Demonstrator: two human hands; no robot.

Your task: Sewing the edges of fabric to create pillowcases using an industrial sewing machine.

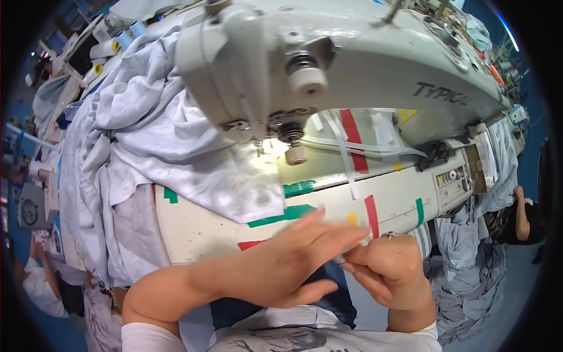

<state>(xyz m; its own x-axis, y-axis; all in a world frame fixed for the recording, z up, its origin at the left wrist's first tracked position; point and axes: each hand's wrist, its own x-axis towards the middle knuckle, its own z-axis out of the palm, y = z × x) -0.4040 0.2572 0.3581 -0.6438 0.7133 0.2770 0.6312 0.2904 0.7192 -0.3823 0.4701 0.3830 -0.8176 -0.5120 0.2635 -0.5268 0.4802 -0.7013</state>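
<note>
My left hand reaches across in front of the sewing machine, its fingers stretched out and its thumb apart. Its fingertips overlap my right hand, which is closed in a pinch and wears a ring. A small pale bit shows at the right fingertips, too small and partly covered to name. Light grey-white fabric lies on the left of the machine bed, its edge reaching toward the lit needle area. Neither hand touches this fabric.
Colored tape strips, such as a red strip, mark the bed. White narrow strips lie under the machine arm. Thread cones stand at the far left. Grey fabric hangs at right, near another person's arm.
</note>
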